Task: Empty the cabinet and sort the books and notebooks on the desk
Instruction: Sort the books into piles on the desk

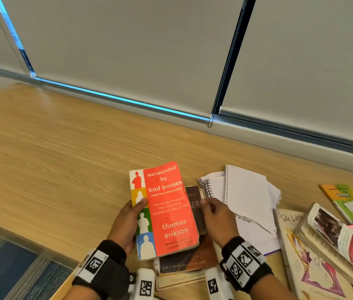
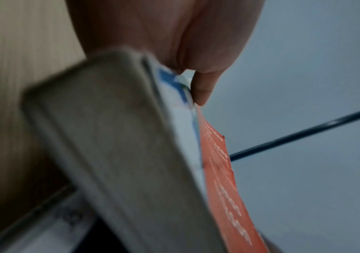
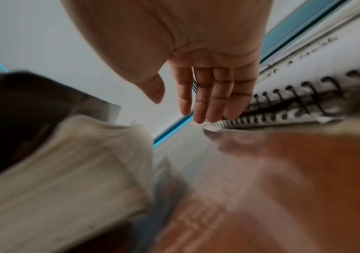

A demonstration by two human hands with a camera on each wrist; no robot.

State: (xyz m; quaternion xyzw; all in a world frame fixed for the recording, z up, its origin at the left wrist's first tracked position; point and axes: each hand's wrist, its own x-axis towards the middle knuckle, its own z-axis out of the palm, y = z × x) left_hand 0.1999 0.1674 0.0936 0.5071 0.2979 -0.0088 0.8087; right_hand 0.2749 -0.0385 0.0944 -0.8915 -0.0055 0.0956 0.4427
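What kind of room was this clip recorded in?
Probably an office or study room: a long wooden desk set against windows with roller blinds pulled down, and blue carpet tiles on the floor beside it.

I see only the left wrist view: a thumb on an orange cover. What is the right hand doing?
Observer: The right hand is open and holds nothing; its fingers are straight.
Operator: Is something below the orange book?
Observer: Yes. The left hand holds the orange book over a brown book, which tops a small stack on the desk.
Operator: Where are the notebooks?
Observer: Spiral notebooks lie open to the right of that stack.
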